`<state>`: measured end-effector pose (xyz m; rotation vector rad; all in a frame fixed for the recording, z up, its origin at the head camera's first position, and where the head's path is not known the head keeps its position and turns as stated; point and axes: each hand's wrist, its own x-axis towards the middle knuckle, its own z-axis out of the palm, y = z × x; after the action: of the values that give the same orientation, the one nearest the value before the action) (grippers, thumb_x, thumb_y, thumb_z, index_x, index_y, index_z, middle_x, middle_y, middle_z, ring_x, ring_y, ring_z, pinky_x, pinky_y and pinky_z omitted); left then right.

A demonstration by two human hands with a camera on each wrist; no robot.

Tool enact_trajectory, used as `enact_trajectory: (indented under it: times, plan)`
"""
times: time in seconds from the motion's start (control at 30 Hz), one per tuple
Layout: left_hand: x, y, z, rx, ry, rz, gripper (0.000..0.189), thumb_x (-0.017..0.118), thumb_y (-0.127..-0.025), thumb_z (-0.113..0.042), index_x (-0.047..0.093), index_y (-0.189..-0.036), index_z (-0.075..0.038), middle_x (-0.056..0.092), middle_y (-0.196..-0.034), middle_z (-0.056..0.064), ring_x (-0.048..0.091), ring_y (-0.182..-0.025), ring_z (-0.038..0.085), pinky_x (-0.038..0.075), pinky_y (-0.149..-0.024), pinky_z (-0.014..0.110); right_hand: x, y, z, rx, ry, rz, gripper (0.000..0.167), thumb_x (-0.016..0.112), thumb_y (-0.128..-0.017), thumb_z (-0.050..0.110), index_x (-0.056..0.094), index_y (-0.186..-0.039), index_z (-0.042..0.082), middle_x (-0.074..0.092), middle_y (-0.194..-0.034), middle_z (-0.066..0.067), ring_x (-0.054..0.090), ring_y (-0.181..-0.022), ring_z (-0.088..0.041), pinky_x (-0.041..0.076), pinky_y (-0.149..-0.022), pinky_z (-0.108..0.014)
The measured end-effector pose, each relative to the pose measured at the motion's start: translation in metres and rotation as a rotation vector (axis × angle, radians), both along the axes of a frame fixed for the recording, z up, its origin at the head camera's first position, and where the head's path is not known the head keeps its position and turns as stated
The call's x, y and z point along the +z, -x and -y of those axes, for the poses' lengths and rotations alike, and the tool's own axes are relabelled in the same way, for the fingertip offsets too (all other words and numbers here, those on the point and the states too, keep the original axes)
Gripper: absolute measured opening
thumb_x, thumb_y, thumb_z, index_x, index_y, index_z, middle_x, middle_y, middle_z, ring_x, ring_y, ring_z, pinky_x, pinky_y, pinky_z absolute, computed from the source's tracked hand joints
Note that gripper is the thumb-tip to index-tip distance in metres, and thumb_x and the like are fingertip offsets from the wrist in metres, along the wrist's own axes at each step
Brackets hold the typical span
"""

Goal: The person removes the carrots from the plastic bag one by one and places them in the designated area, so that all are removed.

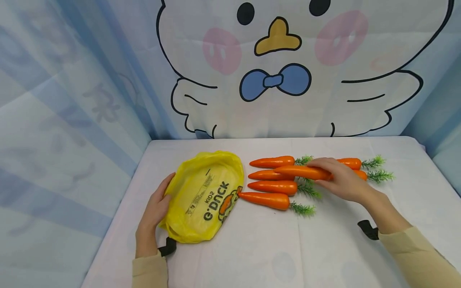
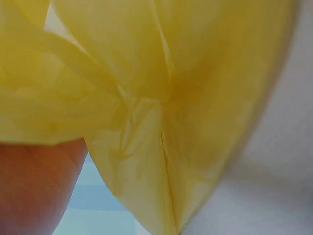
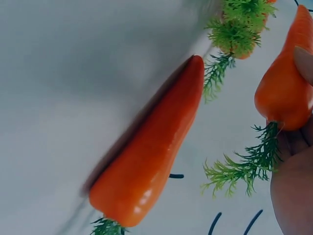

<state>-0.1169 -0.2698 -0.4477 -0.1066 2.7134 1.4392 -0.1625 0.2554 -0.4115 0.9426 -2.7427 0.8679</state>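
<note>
In the head view my left hand grips the left edge of a crinkled yellow plastic bag with dark printed letters; part of the hand is hidden by it. The left wrist view is mostly filled by the bag's thin folds. My right hand holds an orange toy carrot above the table, its narrow end pointing left. Green leaves hang from that carrot beside the palm in the right wrist view. Several more carrots lie in a column between the hands.
Beyond the right hand, two carrots lie partly hidden, their green tops pointing right. A white cloth covers the table. Behind it hangs a curtain printed with a cartoon duck, and a blue-and-white curtain stands at the left.
</note>
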Motion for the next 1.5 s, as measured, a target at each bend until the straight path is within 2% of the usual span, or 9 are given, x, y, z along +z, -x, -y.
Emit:
enact_trajectory:
  times: [0.2,0.47,0.57,0.67,0.77,1.1,1.27,1.5]
  plan:
    - [0.000,-0.001,0.000,0.006,0.003,0.007,0.065,0.035,-0.098,-0.002,0.029,-0.161,-0.018,0.026,-0.165,0.008,0.021,-0.150,0.031,0.016,-0.120,0.053,-0.004,-0.005,-0.010,-0.013,-0.025,-0.036,0.054,0.081,-0.079,-0.004,0.063,-0.129,0.008,0.064,-0.126,-0.010,0.060,-0.111,-0.029,0.049,-0.090,-0.048]
    - [0.001,-0.001,0.000,0.003,0.008,0.007,0.065,0.035,-0.098,-0.003,0.029,-0.161,-0.019,0.026,-0.164,0.008,0.021,-0.150,0.032,0.016,-0.120,0.054,-0.007,-0.012,-0.023,-0.063,-0.037,-0.042,0.056,0.082,-0.077,-0.004,0.063,-0.129,0.009,0.064,-0.126,-0.010,0.059,-0.111,-0.031,0.048,-0.090,-0.049]
    - [0.001,-0.001,0.001,-0.004,0.002,0.003,0.064,0.035,-0.098,-0.003,0.029,-0.161,-0.018,0.026,-0.164,0.009,0.021,-0.150,0.032,0.016,-0.120,0.054,-0.009,-0.015,-0.029,-0.078,-0.044,-0.063,0.056,0.082,-0.076,-0.003,0.064,-0.127,0.009,0.064,-0.125,-0.012,0.058,-0.109,-0.031,0.047,-0.092,-0.035]
    - [0.001,-0.001,0.001,-0.011,-0.002,-0.002,0.064,0.035,-0.098,-0.002,0.029,-0.161,-0.017,0.026,-0.164,0.009,0.021,-0.150,0.032,0.016,-0.120,0.054,-0.012,-0.018,-0.035,-0.085,-0.033,-0.076,0.055,0.083,-0.075,-0.004,0.064,-0.125,0.008,0.064,-0.123,-0.011,0.058,-0.107,-0.029,0.039,-0.093,-0.017]
    - [0.002,-0.001,0.001,-0.014,0.005,0.000,0.065,0.035,-0.098,-0.002,0.028,-0.161,-0.016,0.026,-0.164,0.010,0.021,-0.150,0.033,0.016,-0.120,0.055,-0.015,-0.020,-0.042,-0.094,-0.027,-0.090,0.055,0.084,-0.073,-0.004,0.064,-0.124,0.007,0.065,-0.121,-0.011,0.058,-0.104,-0.029,0.033,-0.092,-0.008]
    - [0.002,-0.001,0.002,-0.012,0.000,0.002,0.065,0.035,-0.099,-0.003,0.028,-0.161,-0.018,0.026,-0.164,0.009,0.021,-0.150,0.032,0.016,-0.120,0.055,-0.022,-0.029,-0.059,-0.141,-0.054,-0.061,0.055,0.085,-0.073,-0.002,0.065,-0.124,0.007,0.065,-0.119,-0.011,0.057,-0.102,-0.028,0.031,-0.089,-0.009]
    - [0.002,-0.001,0.002,-0.005,0.004,0.007,0.064,0.035,-0.099,-0.003,0.028,-0.161,-0.018,0.026,-0.164,0.009,0.021,-0.150,0.032,0.016,-0.120,0.055,-0.027,-0.033,-0.067,-0.150,-0.044,-0.054,0.058,0.085,-0.071,-0.005,0.064,-0.124,0.005,0.065,-0.119,-0.014,0.055,-0.102,-0.029,0.022,-0.092,0.001]
    - [0.000,-0.001,0.002,-0.006,0.008,0.007,0.064,0.035,-0.099,-0.002,0.028,-0.161,-0.017,0.026,-0.164,0.010,0.021,-0.150,0.033,0.016,-0.120,0.055,-0.030,-0.038,-0.077,-0.155,-0.043,-0.021,0.058,0.084,-0.071,-0.007,0.063,-0.125,0.003,0.063,-0.122,-0.018,0.054,-0.108,-0.037,0.015,-0.095,0.002]
